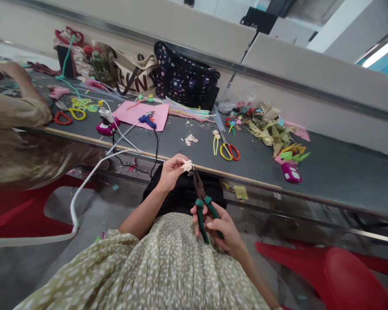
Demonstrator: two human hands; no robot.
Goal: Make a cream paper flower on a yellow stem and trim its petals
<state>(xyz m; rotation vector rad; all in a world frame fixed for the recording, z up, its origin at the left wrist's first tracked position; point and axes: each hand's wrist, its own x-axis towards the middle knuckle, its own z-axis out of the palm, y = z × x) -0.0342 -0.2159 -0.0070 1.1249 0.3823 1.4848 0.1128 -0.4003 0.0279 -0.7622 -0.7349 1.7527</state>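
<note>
Between the fingertips of my left hand is a small cream-coloured craft flower, held just off the table's front edge. My right hand is wrapped round the green handles of long-nose pliers. The pliers' dark jaws point up at the flower and reach its right side; whether they grip it I cannot tell. On the table beyond lie cream scraps, a similar flower piece with yellow-green stems, and scissors with red and yellow handles.
A blue glue gun rests on pink paper. A white cable crosses at left, near a co-worker's arm. Bags stand against the partition. Dried husks and a purple box lie right. Red stools flank me.
</note>
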